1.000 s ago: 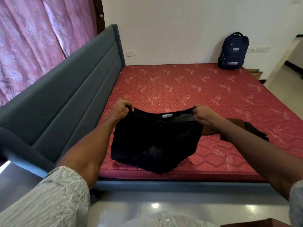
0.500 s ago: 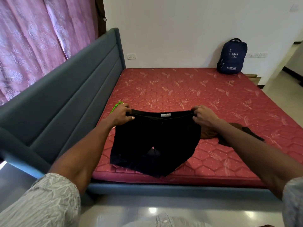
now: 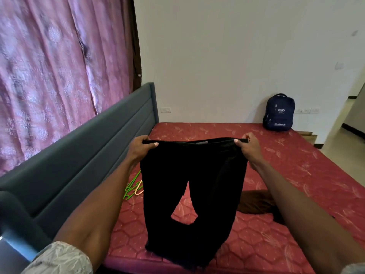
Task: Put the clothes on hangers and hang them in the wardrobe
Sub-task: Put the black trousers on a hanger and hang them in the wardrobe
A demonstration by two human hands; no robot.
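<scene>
1. Head view, grip: my left hand [image 3: 141,150] and my right hand [image 3: 247,149] each pinch one end of the waistband of the black trousers [image 3: 192,194], fingers curled over the band, thumbs in front. I hold it stretched taut and level, probably so the legs hang straight and I can check which way the garment faces before it goes on a hanger.
2. Head view, position: the trousers hang in the air over the near part of the red mattress [image 3: 296,161]; the leg ends reach the near edge of the bed.
3. Head view, supplies: green and pink hangers [image 3: 132,189] lie on the mattress by the headboard [image 3: 88,155], just beside my left forearm. A brown garment [image 3: 256,202] lies under my right forearm, not yet hung.
4. Change from earlier pictures: the trousers were low and bunched on the mattress; now they are raised and both legs hang apart. The hangers show more fully.
</scene>
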